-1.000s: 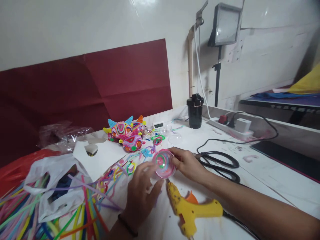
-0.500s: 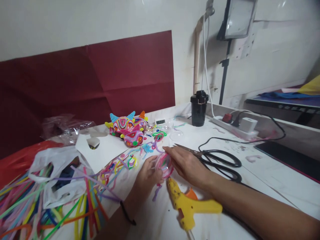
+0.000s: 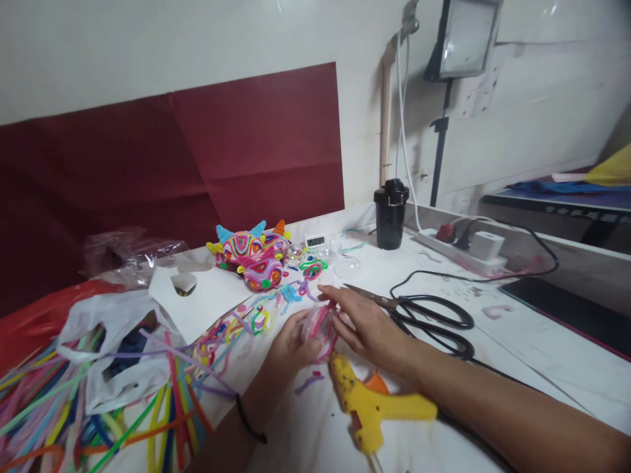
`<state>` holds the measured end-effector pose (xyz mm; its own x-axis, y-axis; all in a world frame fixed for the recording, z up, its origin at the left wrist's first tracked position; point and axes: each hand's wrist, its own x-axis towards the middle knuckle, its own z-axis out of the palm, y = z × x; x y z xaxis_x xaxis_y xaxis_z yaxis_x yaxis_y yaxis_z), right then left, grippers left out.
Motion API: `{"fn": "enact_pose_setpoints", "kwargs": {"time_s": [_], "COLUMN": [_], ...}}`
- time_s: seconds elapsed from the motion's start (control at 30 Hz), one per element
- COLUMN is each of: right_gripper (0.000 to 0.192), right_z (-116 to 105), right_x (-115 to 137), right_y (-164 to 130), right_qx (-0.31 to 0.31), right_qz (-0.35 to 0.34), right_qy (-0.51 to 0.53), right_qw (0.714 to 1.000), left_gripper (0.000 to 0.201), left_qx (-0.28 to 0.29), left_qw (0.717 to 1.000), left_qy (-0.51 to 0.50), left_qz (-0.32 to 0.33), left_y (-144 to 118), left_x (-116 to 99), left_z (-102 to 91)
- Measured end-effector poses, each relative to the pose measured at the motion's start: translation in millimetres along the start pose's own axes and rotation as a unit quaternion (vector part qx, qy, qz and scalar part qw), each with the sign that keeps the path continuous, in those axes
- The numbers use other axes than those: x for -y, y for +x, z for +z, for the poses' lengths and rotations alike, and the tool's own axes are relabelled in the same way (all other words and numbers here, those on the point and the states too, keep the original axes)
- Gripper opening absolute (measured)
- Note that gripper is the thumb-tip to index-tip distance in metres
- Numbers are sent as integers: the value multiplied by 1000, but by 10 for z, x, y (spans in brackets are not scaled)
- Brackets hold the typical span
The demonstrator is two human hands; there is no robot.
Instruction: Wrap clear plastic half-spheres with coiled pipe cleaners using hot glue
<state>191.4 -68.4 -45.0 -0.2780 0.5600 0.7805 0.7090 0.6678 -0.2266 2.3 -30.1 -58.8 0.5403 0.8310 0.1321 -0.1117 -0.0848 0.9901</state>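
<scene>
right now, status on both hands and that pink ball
Left hand and right hand both on the pink ball, held just above the table. Yellow glue gun lies right under it, scissors beside the right hand.

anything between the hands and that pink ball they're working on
Nothing visible. The left hand and the right hand both press straight on the pink ball, one on each side. The yellow glue gun lies just below it on the table, apart.

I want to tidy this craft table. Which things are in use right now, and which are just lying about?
In use: left hand and right hand holding the pink swirled dome.

Lying about: yellow glue gun, black scissors, finished pipe-cleaner figures, loose pipe cleaners, black cup.
</scene>
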Motion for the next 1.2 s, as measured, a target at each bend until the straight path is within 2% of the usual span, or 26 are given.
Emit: {"fn": "enact_pose_setpoints", "kwargs": {"time_s": [0.13, 0.27, 0.37, 0.6, 0.67, 0.73, 0.8, 0.93, 1.07, 1.2], "right_gripper": [40, 27, 19, 12, 11, 8, 11, 24, 32, 40], "right_z": [-13, -60, -95, -106, -100, -94, -89, -86, -85, -78], "right_x": [23, 69, 94, 121, 121, 116, 108, 96, 92, 68], "right_y": [19, 70, 106, 102, 102, 116, 141, 191, 193, 174], "right_qx": [-28, -51, -70, -85, -87, -81, -65, -31, -31, -43], "right_qz": [104, 162, 173, 123, 147, 204, 277, 378, 443, 464], "right_qy": [76, 135, 171, 182, 188, 218, 291, 446, 551, 638], "right_qw": [991, 976, 967, 972, 967, 951, 913, 810, 707, 613], "left_gripper": [69, 73, 74, 75, 75, 75, 75, 73, 73, 72], "left_qx": [-17, -50, -62, -96, -102, -108, -114, -129, -122, -99], "left_qw": [999, 995, 990, 981, 979, 976, 971, 957, 953, 954], "left_qy": [-9, 29, 57, 120, 132, 145, 164, 212, 229, 236], "left_qz": [39, 82, 110, 116, 118, 122, 129, 148, 153, 158], "left_y": [36, 14, -12, -37, -39, -42, -45, -46, -42, -46], "left_x": [49, -19, -75, -96, -93, -92, -93, -85, -52, -16], "left_z": [-43, -43, -29, -9, -11, -16, -19, -34, -56, -59]}}
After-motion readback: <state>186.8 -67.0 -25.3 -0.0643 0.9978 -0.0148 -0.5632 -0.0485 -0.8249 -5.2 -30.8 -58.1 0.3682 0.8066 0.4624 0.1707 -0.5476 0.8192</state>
